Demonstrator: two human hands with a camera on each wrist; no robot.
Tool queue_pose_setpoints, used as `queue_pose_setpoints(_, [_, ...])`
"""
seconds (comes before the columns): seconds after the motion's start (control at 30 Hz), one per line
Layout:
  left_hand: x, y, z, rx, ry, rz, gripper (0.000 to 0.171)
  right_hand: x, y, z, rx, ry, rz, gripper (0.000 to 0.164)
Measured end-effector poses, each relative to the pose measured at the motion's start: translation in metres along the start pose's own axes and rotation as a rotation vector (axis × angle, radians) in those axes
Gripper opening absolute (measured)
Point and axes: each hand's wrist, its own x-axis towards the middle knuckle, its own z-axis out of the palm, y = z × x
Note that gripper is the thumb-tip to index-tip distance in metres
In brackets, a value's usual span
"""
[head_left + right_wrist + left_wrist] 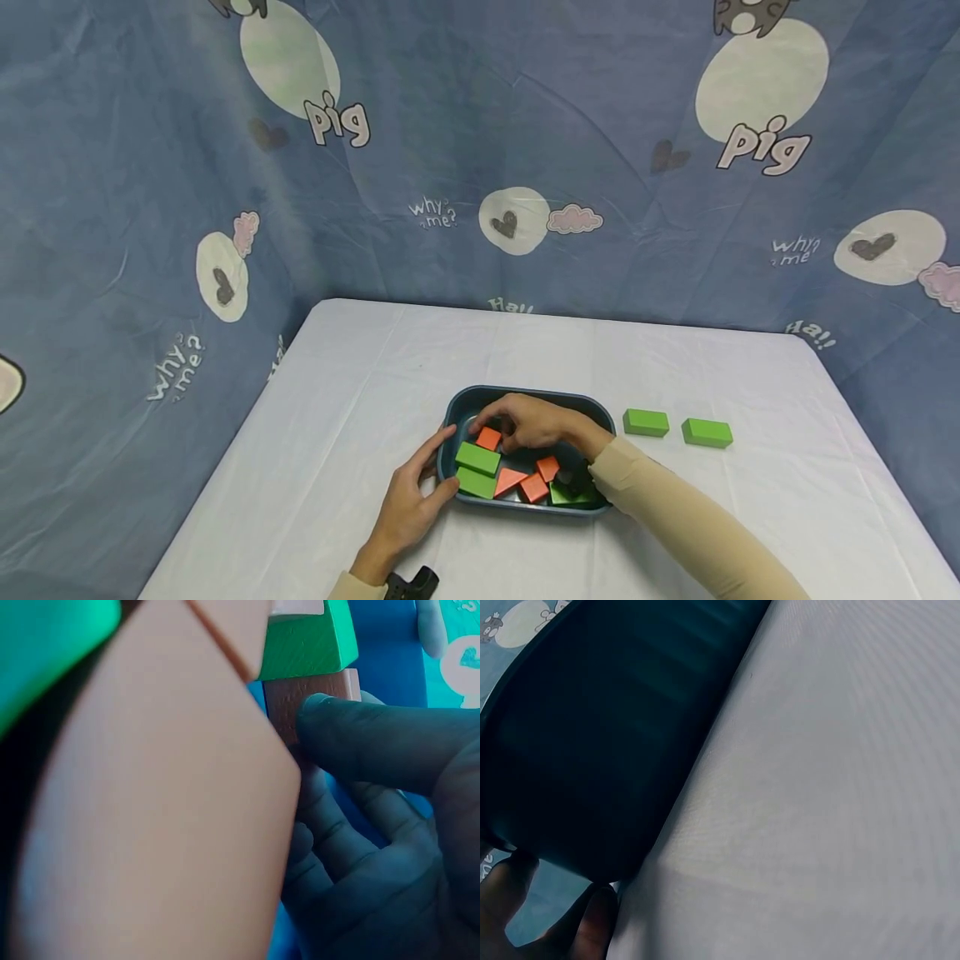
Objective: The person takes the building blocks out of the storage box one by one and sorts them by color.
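Note:
A dark blue plastic bin (pixel 525 507) on the table contains green and orange blocks. My left hand (pixel 408 496) holds the bin's left end, its thumb near the front corner and its fingertips farther back at the rim. In the left wrist view, fingertips touch the outer wall of the bin (pixel 615 735). Reaching into the bin, my right hand (pixel 536 423) pinches a small orange block (pixel 488 438). The right wrist view shows the thumb on the face of that block (pixel 283 712), right beside a green block (pixel 307 649). Some fingers lie behind it.
Two green blocks (pixel 477 458) lie at the bin's left side, near an orange triangular block (pixel 509 481) and two small orange blocks (pixel 535 487). Another green block (pixel 566 495) is partly hidden by my right arm. Outside, right of the bin, stand two green blocks (pixel 646 422).

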Motion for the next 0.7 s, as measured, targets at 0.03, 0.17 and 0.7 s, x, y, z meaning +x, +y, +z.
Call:
queue_pose_setpoints(0.03, [-0.0001,0.0,-0.0001,0.0,0.0,0.0,0.065,-0.0001,-0.0002,0.0002,-0.004,0.006,0.01,0.057])
queue_pose_setpoints(0.17, [-0.0007,0.0006,-0.0001,0.003,0.002,-0.002,0.065,-0.0006,0.0001,0.001,-0.008,0.026,0.039,0.055])
queue_pose_setpoints(0.7, [-0.0012,0.0002,0.0008,0.006,0.01,-0.016,0.064,-0.0061,-0.0036,-0.0012,-0.021,0.132,0.076,0.04])
